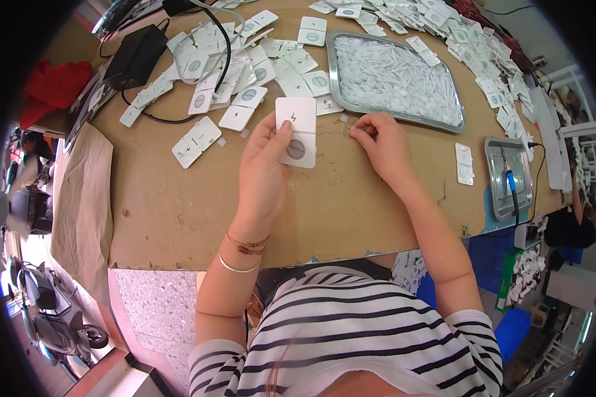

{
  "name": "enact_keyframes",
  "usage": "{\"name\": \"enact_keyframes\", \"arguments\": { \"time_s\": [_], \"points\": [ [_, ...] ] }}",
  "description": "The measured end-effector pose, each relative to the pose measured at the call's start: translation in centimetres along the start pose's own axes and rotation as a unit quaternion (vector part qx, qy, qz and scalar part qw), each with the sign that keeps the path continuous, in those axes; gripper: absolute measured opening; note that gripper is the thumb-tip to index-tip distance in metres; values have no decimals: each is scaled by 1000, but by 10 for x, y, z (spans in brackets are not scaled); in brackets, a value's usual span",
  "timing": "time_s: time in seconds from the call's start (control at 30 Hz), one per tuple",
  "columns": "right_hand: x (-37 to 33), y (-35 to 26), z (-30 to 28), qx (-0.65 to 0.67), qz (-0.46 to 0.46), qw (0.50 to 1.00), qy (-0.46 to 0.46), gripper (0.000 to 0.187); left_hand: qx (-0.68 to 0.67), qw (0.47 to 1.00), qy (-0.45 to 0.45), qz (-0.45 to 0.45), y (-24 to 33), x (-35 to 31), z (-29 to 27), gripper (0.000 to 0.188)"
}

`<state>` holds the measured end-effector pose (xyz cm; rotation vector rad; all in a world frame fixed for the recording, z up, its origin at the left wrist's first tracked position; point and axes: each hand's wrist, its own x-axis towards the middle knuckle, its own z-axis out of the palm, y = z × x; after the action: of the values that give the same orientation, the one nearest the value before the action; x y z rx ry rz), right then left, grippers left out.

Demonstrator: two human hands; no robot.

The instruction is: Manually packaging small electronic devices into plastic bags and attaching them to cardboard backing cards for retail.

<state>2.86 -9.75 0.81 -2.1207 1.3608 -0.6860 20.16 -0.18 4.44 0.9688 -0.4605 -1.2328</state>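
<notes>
— White plastic card (302,132): position and grip?

— Over the middle of the tabletop (172,218), clamped in my left fingers (265,129) by its left side. My right fingers (377,119) are bunched just short of the large metal tray (333,69); whether they meet on anything, I cannot tell.

— Risks noted?

— Card could pivot or slip if my left grip eased, being held along one side only. A careless forward push on the right could jolt the tray and spill its small white parts (391,73).

— Surroundings and obstructions?

— Towards the far left corner, a pile of cards (250,98) with a black cable (229,49) looped through it; a snag could drag several. Black power box (136,57) at the left edge. Near the right edge, a lone card (464,164) and a small tray (498,185) bearing a blue-handled soldering iron (511,182). Heat undetermined; a wide right sweep could bring my forearm against it.
</notes>
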Motion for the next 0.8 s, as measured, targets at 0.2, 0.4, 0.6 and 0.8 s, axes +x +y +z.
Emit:
{"name": "enact_keyframes", "arguments": {
  "time_s": [0.2,0.4,0.6,0.8],
  "points": [
    [-3,13,12,-125,-216,961,122,8,12,996,-69,-47,-6,3,-7,41],
    [-1,10,-3,26,-46,994,97,11,3,995,-77,-70,-7,2,-6,45],
    [-2,12,-6,-9,-56,998,10,15,6,993,-92,-77,-8,3,-5,45],
    [-6,3,-12,140,45,989,19,12,72,986,-123,-86,-7,1,-6,43]
  ]
}}
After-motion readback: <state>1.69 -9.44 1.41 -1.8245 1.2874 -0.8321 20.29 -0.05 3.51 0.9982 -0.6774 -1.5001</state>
